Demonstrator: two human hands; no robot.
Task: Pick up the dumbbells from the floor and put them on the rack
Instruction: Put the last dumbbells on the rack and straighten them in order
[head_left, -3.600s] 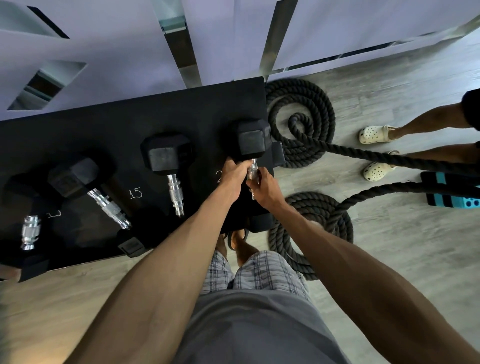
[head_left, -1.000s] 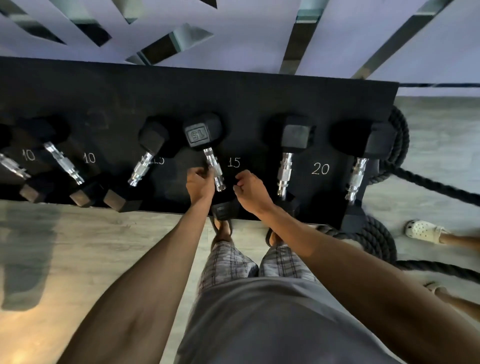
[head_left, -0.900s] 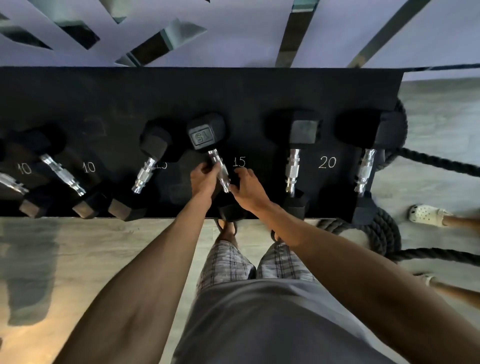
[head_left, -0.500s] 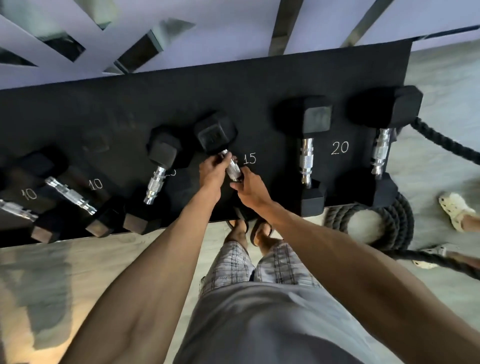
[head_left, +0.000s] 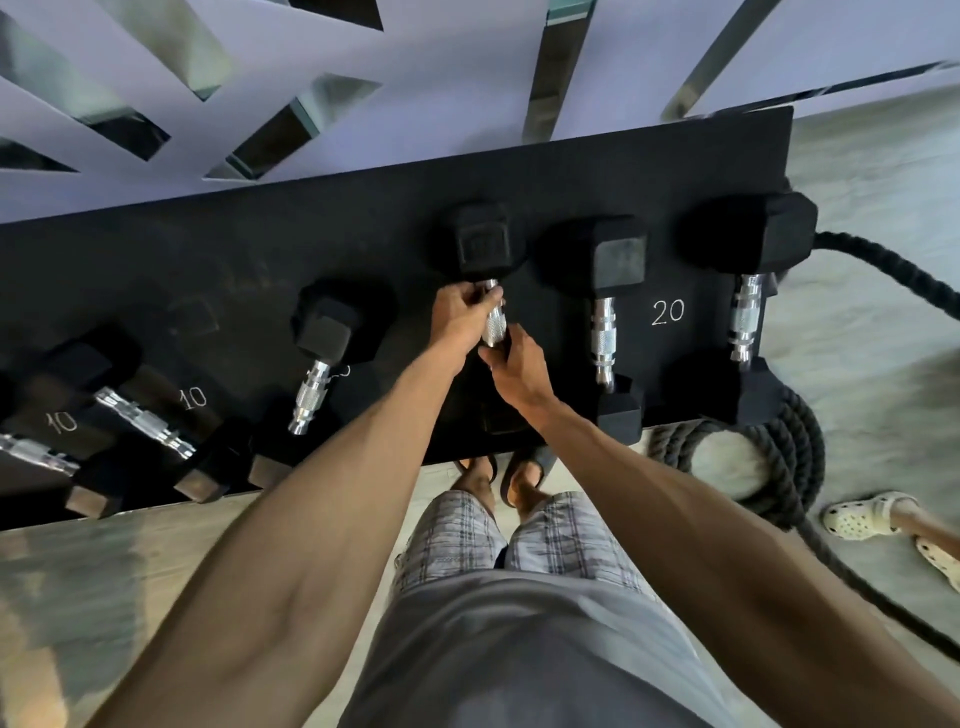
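A black hex dumbbell (head_left: 480, 244) with a chrome handle lies on the black rack (head_left: 363, 228) near its middle. My left hand (head_left: 460, 317) wraps the upper part of the handle. My right hand (head_left: 517, 366) holds the lower part of the same handle from the right. The dumbbell's near head is hidden behind my hands. To its right rest two larger dumbbells (head_left: 608, 322) (head_left: 748, 306) beside a chalked "20". To its left lie a smaller dumbbell (head_left: 322, 358) and two by the chalked "10" marks (head_left: 140, 415).
A thick black battle rope (head_left: 789, 447) is coiled on the wooden floor at the rack's right end and runs off right. Another person's feet in white clogs (head_left: 862, 519) stand at the right edge. A white lattice wall (head_left: 467, 78) rises behind the rack.
Both hands have shifted the held dumbbell up and to the right on the rack, closer to the 20 pair. My head has turned, so the rack now sits tilted in view.
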